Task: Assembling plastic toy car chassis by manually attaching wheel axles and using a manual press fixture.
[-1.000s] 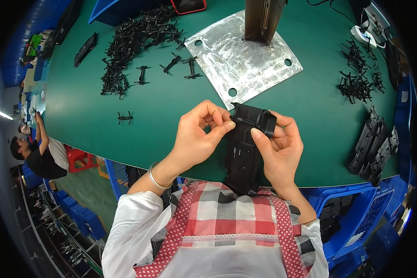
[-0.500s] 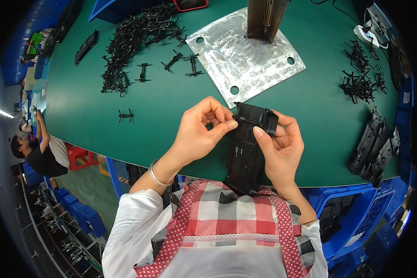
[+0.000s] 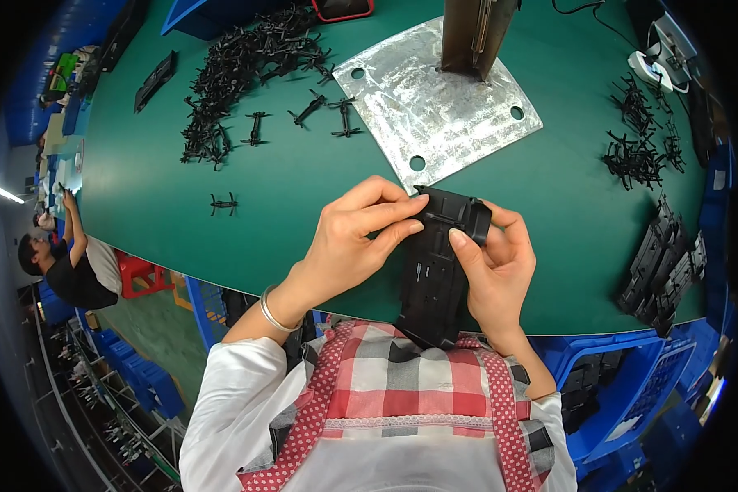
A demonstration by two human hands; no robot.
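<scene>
A long black plastic housing (image 3: 428, 283) is held upright in front of my apron, its lower end close to the fabric. My right hand (image 3: 500, 254) grips its upper right side, thumb on the front face and fingers behind. At its upper left edge my left hand (image 3: 361, 230) is closed, index finger and thumb touching the edge. A slim black clip bar (image 3: 444, 221) lies across the housing near the fingertips; how it is seated there I cannot tell. Similar loose black clips (image 3: 255, 129) lie on the green table.
A metal plate (image 3: 459, 123) with an upright post (image 3: 477, 37) stands just beyond my hands. A heap of black clips (image 3: 238, 66) lies far left, a smaller pile (image 3: 633, 156) right. Black housings (image 3: 660, 262) are stacked at right, above a blue crate (image 3: 631, 394). A seated person (image 3: 78, 275) is at left.
My left index finger has straightened and shifted up onto the housing's top left corner, and the thumb stays at the edge. My right hand keeps its grip. The view has shifted slightly.
</scene>
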